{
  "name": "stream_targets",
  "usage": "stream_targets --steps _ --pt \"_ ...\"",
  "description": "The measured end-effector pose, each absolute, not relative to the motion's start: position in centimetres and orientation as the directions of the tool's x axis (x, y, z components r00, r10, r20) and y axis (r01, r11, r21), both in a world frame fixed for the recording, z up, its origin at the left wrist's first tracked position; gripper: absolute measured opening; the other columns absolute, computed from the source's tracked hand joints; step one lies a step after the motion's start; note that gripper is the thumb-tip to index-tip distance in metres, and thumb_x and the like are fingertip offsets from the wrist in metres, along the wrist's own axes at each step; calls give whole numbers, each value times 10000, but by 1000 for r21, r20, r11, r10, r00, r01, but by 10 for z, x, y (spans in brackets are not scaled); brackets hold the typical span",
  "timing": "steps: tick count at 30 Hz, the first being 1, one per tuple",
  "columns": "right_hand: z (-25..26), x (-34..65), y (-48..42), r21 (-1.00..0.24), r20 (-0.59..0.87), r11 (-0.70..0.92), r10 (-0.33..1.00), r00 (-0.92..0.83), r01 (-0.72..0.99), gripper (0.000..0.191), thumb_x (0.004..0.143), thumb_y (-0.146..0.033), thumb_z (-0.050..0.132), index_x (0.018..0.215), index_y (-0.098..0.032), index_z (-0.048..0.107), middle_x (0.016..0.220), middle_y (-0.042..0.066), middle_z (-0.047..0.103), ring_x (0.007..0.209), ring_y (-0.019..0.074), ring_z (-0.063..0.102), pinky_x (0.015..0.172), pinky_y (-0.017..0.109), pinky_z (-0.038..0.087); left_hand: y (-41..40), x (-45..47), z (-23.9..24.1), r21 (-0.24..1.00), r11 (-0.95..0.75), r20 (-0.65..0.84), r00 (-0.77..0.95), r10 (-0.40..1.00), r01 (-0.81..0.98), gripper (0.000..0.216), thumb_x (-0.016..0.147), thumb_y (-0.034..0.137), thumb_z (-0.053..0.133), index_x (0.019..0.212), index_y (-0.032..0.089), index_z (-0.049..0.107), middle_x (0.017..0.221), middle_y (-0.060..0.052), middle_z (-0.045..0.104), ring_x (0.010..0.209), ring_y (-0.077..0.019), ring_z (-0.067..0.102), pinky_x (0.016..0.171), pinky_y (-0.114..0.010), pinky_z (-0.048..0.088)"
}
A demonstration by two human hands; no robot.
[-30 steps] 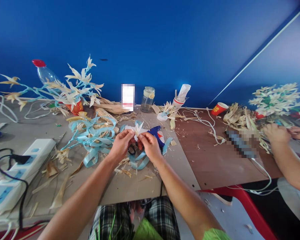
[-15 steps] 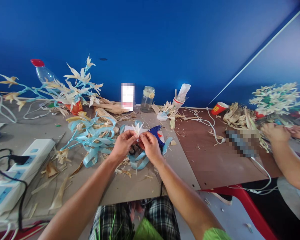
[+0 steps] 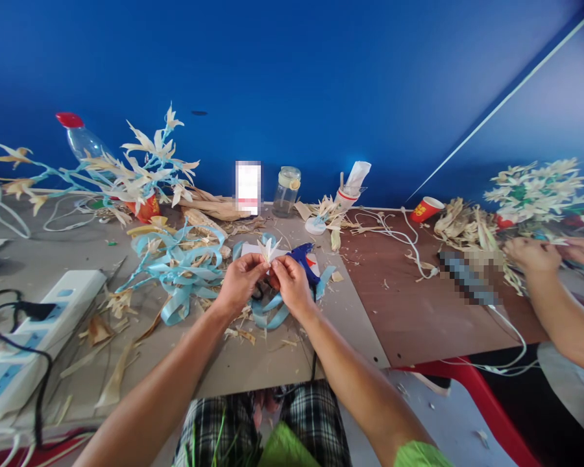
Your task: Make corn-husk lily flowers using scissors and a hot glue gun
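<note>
Between my fingertips is a small pale flower with pointed petals that look like corn husk, its petals facing up and away from me. My left hand pinches its base from the left. My right hand pinches the base from the other side, so the stem end is hidden. Under and beside the hands, light blue ribbon curls on the table. A blue glue gun, partly hidden, lies just beyond my right hand. To the left sits a tangle of blue ribbon and stems.
A flower branch stands in a red cup at back left. A power strip with black cables lies at left. A glass jar and a phone stand by the wall. A co-worker's hands work at right, near a pixelated dark device.
My two hands stay almost still, pinching the flower at its base. The view shifts very slightly. At the right, the co-worker's hands have moved a little.
</note>
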State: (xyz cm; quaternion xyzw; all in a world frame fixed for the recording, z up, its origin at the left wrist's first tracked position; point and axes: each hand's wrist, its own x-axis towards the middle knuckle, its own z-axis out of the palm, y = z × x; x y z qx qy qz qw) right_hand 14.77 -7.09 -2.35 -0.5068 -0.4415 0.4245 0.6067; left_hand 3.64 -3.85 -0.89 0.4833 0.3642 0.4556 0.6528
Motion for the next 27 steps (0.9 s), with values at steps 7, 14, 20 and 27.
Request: stream_targets --steps 7,14,20,27 --pt "-31 150 -70 -976 216 194 930 298 104 223 819 -406 498 733 -201 498 551 -40 452 450 96 392 427 223 317 -41 38 -6 983 31 17 263 965 -180 229 662 335 696 729 125 636 604 19 552 541 -73 459 535 -196 377" --pt "-34 153 -70 -927 308 193 882 358 321 207 836 -377 472 742 -197 507 611 -12 525 547 122 473 510 231 377 -44 38 -11 984 52 -5 268 963 -169 220 715 332 648 813 135 666 611 17 569 549 -70 479 537 -185 373" --pt "-28 153 -72 -905 338 188 862 377 382 199 851 -357 443 759 -192 508 665 7 551 617 136 501 571 245 397 -44 37 -14 964 107 -27 314 949 -243 185 711 270 641 846 150 683 646 -2 603 602 -85 537 597 -192 423" --pt "-27 150 -74 -864 406 222 838 365 452 168 851 -319 451 757 -194 513 697 22 575 625 141 502 612 262 400 -38 37 -23 928 144 -21 337 941 -343 206 678 320 697 782 154 634 677 4 609 580 -79 543 596 -199 441"
